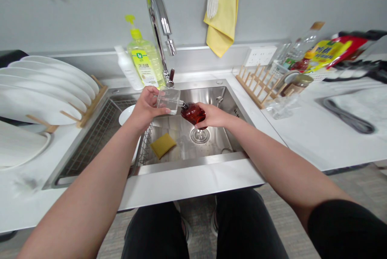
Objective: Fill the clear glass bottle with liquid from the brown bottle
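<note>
Over the steel sink point(193, 161), my left hand point(145, 107) grips a clear, square-sided container point(168, 101), fingers at its left side and thumb along its lower edge. Wrapped round a dark red, see-through bottle point(191, 113) is my right hand point(211, 115). This bottle is tilted, its narrow clear neck pointing left at the container and meeting its right side in the picture. Whether liquid passes between them I cannot tell. Below, a yellow sponge point(163, 145) lies on the sink floor, left of the drain point(199, 134).
A wire basket point(105, 130) fills the sink's left part, with a white dish point(126, 114) in it. Behind stand the tap point(160, 29), a yellow-green soap bottle point(145, 61) and a white bottle point(128, 67). White plates point(48, 85) stand racked at left; a wooden rack point(256, 83) is at right.
</note>
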The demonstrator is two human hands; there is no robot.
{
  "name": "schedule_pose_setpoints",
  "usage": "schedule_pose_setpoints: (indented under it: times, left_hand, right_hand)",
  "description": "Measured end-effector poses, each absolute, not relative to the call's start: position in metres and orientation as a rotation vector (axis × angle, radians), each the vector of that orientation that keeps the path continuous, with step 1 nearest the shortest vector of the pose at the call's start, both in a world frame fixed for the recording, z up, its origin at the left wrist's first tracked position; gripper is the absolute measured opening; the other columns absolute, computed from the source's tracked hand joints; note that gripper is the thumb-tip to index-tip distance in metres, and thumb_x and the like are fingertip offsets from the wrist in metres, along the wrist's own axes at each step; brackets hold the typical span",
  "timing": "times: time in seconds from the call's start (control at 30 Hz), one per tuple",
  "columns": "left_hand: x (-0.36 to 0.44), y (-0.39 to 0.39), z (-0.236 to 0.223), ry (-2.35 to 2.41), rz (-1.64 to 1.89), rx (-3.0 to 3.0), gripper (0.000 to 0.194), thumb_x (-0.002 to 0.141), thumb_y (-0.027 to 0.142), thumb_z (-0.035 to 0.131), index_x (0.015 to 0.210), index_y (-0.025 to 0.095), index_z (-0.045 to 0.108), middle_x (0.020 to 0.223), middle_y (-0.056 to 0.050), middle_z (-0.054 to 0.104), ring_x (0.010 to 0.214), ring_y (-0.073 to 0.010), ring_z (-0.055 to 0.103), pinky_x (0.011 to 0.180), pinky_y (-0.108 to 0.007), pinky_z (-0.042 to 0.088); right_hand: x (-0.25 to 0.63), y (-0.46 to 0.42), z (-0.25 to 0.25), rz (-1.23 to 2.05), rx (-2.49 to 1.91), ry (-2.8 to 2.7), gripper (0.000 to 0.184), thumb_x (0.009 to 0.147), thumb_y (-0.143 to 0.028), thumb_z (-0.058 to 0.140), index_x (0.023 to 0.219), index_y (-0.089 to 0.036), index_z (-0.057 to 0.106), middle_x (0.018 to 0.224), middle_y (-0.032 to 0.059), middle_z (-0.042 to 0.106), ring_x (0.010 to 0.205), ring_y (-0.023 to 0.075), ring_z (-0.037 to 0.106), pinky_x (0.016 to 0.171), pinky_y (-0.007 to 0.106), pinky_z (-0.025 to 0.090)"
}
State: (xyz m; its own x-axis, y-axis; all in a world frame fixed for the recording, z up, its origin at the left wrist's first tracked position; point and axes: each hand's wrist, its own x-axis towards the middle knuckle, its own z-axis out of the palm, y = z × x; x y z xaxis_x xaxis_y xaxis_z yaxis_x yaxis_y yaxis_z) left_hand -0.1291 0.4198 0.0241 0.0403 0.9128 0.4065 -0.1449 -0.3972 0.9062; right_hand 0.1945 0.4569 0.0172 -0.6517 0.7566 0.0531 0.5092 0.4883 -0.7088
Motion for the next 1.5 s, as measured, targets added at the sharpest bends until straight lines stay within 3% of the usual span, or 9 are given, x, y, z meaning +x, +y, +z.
schedule_pose_setpoints:
  times: [0.73,1.5]
  left_hand:
    - [-0.125,0.417,0.030,0.860,1.559,1.428,0.079,0.051,0.009,0.111,0.113,0.025,0.065,0.123,-0.003,0.071,0.103,-0.0180,0.073,0.076,-0.025,0.066]
    - [-0.124,0.413,0.036,0.868,1.577,1.450,0.077,0.055,0.012,0.110,0.118,0.027,0.067,0.128,-0.004,0.074,0.109,-0.0201,0.076,0.079,-0.026,0.066]
  right_hand:
    - [0.190,0.453,0.016,1.034,-1.033,-2.323,0.071,0.069,-0.035,0.105,0.132,-0.025,0.073,0.123,0.0070,0.087,0.114,0.0368,0.082,0.104,0.050,0.065]
    - [0.185,0.451,0.012,1.088,-1.009,-2.278,0.081,0.068,-0.036,0.108,0.141,-0.027,0.073,0.129,0.0079,0.087,0.119,0.0384,0.082,0.111,0.055,0.065]
